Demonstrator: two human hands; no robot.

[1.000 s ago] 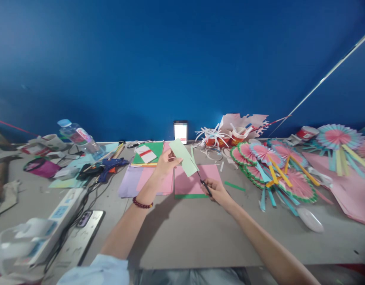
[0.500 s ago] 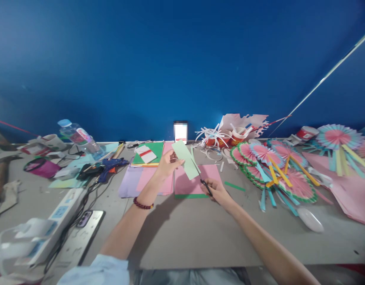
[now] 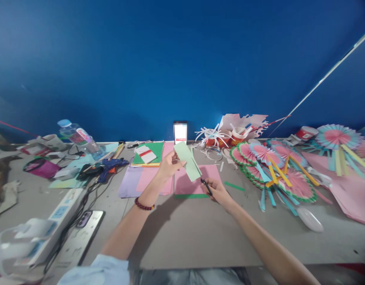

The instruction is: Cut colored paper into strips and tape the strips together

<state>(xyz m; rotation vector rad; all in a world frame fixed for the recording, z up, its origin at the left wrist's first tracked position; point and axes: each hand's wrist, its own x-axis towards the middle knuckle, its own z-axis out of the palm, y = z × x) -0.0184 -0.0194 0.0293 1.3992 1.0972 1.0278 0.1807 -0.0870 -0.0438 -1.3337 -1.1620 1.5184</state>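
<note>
My left hand (image 3: 169, 165) pinches a light green paper strip (image 3: 188, 163) by its left edge, holding it tilted above the table. A narrow sliver runs along the strip's right side, partly split from it. My right hand (image 3: 217, 190) is wrapped round black-handled scissors (image 3: 206, 187), whose tips point at the strip's lower right end. How far the blades are apart cannot be made out. Beneath both hands lies a pink sheet (image 3: 184, 186) with a green band along its near edge.
On the left are a glue gun (image 3: 106, 168), a water bottle (image 3: 81, 136), a power strip (image 3: 56, 221) and a phone (image 3: 86, 233). Folded paper fans (image 3: 297, 184) crowd the right, near a white computer mouse (image 3: 310, 220). A green sheet (image 3: 155, 152) lies behind my left hand.
The green strip has shifted slightly down and right with my left hand. The scissors have drawn back from along its right edge to its lower end.
</note>
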